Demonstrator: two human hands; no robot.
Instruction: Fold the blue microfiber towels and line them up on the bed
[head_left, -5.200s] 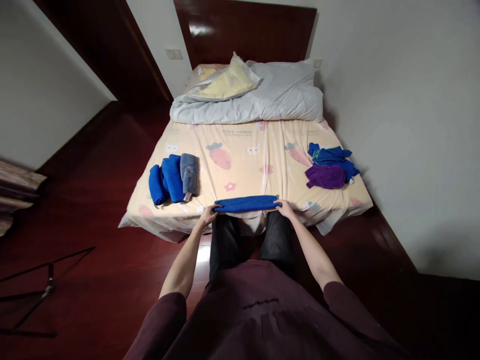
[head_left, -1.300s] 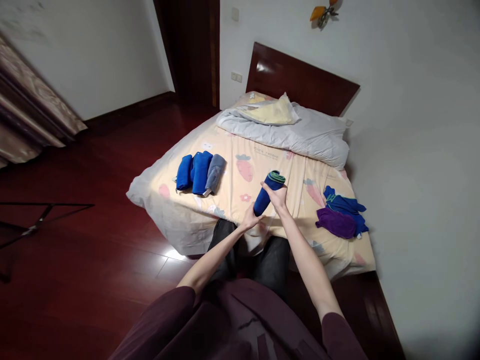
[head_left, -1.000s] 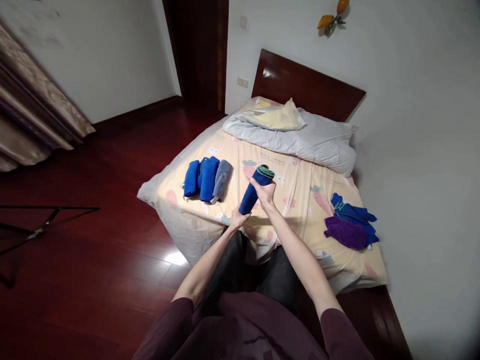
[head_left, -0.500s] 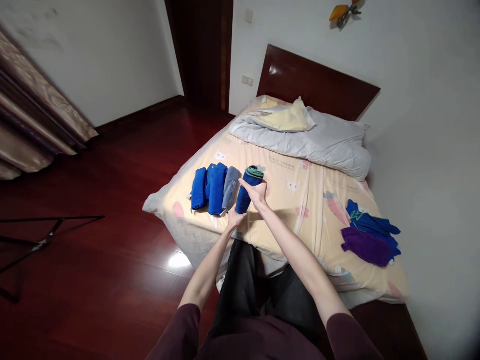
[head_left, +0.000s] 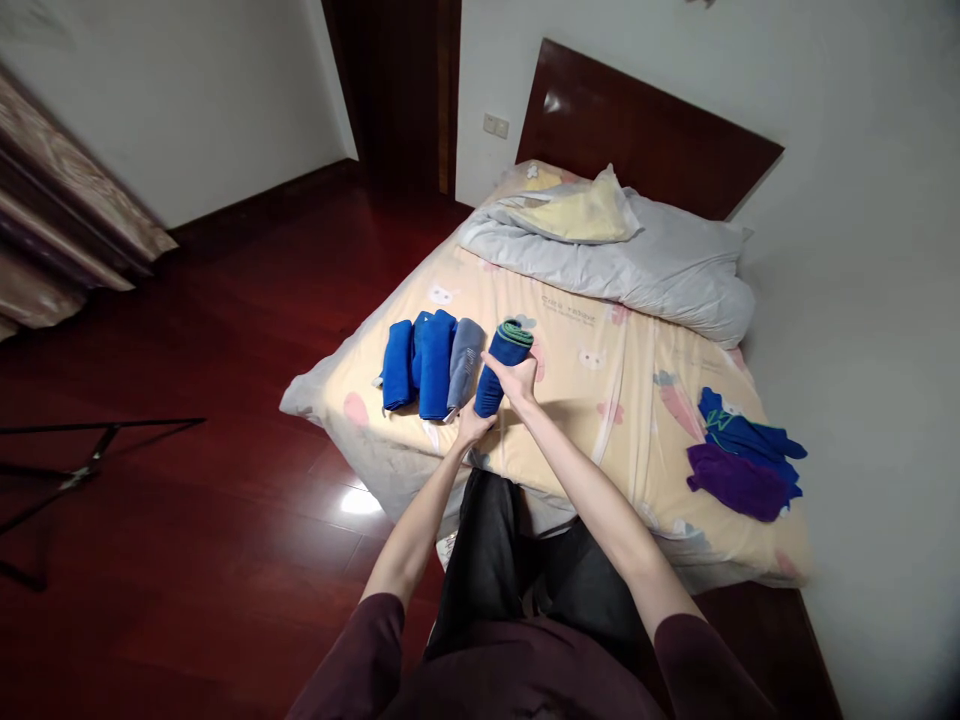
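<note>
Both my hands grip a dark blue rolled towel (head_left: 501, 372) with green edging, tilted above the bed (head_left: 570, 420). My left hand (head_left: 472, 424) is closed round its lower end. Higher up, my right hand (head_left: 516, 380) wraps its right side, thumb across the front. Just left of it lies a grey rolled towel (head_left: 466, 362), beside several bright blue rolled towels (head_left: 436, 370) in a row. At the bed's right side, a crumpled blue cloth with green lines (head_left: 750, 440) lies partly under a purple cloth (head_left: 739, 484).
A grey quilt (head_left: 675, 260) and a yellow pillow (head_left: 585, 215) lie near the dark headboard (head_left: 637, 125). A black metal frame (head_left: 97, 460) stands on the red floor (head_left: 225, 520) at left. Curtains (head_left: 67, 210) hang at the far left.
The camera view has tilted slightly downward, so the bed and towels appear a little higher. Both hands still hold the dark blue roll in nearly the same place.
</note>
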